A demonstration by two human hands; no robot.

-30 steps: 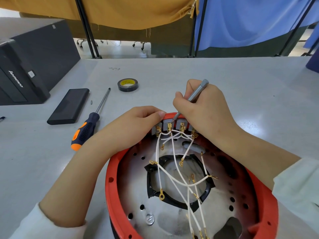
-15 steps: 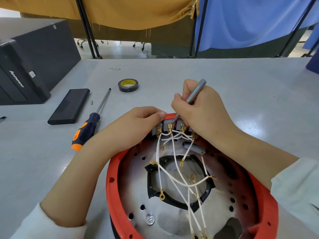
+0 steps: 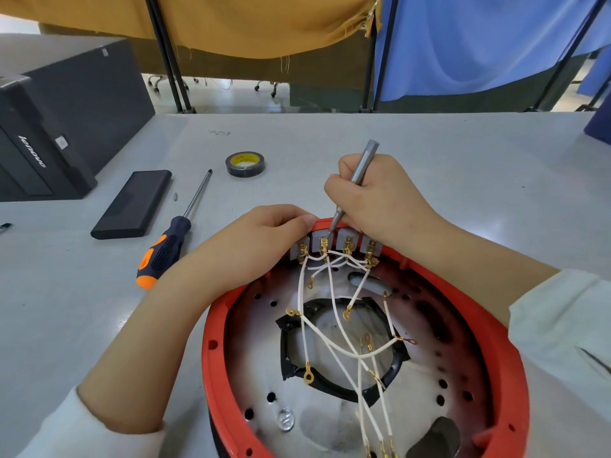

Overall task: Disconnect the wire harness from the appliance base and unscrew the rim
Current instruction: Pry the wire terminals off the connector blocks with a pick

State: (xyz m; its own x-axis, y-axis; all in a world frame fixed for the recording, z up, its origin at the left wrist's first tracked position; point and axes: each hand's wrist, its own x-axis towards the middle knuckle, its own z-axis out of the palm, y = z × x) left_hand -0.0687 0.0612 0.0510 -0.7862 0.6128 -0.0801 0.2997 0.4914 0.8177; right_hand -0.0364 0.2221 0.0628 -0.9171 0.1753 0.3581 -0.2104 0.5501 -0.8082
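- The appliance base (image 3: 363, 375) lay upturned on the grey table (image 3: 463, 166), directly below the camera, with its red rim (image 3: 211, 358) facing up and the white wire harness (image 3: 334, 328) fanned across the metal plate.
- The right hand (image 3: 380, 200) pinched a slim grey precision screwdriver (image 3: 358, 175) like a pen, its tip set down at the 2nd of 4 brass terminals (image 3: 323, 244) on the grey terminal block (image 3: 334, 242) at the far edge of the rim.
- The left hand (image 3: 261, 239) curled over the rim just left of that block, fingertips touching it, and braced the base.
- To do this step well, the driver probably needed to stand square in the screw head, with steady downward pressure before turning; whether the tip was fully seated could not be told.
- The bracing hand ought to have held the base from twisting, and its fingertips sat close to the tip if it slipped.
- Several ring lugs already hung loose over the plate, so likely only the block's terminals remained.
- The larger orange-and-navy screwdriver (image 3: 165, 249) lay near the left forearm, probably suited to the rim screws.
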